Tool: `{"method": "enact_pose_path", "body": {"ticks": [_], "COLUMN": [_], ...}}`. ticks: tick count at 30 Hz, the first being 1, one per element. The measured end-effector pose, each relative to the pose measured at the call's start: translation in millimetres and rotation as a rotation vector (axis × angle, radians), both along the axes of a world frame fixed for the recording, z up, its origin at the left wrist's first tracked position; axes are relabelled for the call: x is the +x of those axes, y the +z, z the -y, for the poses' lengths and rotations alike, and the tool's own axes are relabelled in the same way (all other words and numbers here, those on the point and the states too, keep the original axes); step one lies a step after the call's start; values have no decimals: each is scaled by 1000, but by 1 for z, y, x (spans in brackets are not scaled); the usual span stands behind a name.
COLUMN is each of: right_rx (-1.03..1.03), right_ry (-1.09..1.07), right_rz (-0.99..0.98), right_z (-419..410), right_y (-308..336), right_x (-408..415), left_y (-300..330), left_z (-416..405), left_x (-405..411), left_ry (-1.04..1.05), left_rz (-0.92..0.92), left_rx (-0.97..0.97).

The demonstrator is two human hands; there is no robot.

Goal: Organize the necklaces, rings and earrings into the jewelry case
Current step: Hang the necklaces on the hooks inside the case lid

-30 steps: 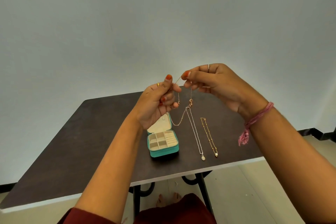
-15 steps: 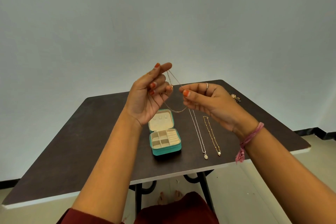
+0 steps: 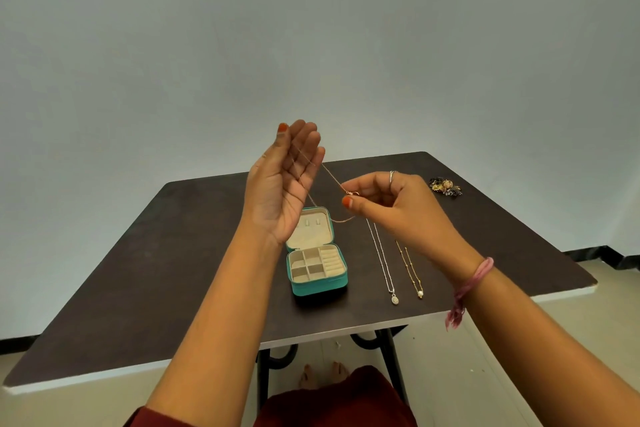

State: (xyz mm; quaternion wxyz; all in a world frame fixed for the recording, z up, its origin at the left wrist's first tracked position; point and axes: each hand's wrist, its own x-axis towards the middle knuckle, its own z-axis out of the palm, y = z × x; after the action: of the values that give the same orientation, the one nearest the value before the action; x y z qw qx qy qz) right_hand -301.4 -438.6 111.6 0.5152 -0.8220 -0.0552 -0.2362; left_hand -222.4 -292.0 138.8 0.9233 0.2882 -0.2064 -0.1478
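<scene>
The case [image 3: 317,265] lies open and its compartments look empty, so nothing seems stowed yet. Above it, the left hand [image 3: 282,184] has straight fingers with a chain [image 3: 329,174] draped across; the right hand [image 3: 388,199] pinches its clasp. Right of the case lie two necklaces [image 3: 384,262]; farther right, a cluster [image 3: 445,186].

no readable text, labels or numbers
</scene>
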Motion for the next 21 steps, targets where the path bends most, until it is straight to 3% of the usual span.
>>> {"method": "enact_pose_path", "body": {"ticks": [8,13,16,21], "right_rx": [-419,-190,39,125], "right_ry": [-90,91,217,246], "right_rz": [182,64,-29,-79], "right_z": [-3,6,10,11], "right_y": [29,49,53,51], "right_x": [-15,-13,-11,-8], "left_y": [-3,-6,-10,-15], "left_z": [-1,2,3,7], "left_x": [-7,-17,-20,-22], "left_ry": [68,-26,-87,-144], "left_rz": [204,212,198,169], "left_rx": [453,615,605,572]}}
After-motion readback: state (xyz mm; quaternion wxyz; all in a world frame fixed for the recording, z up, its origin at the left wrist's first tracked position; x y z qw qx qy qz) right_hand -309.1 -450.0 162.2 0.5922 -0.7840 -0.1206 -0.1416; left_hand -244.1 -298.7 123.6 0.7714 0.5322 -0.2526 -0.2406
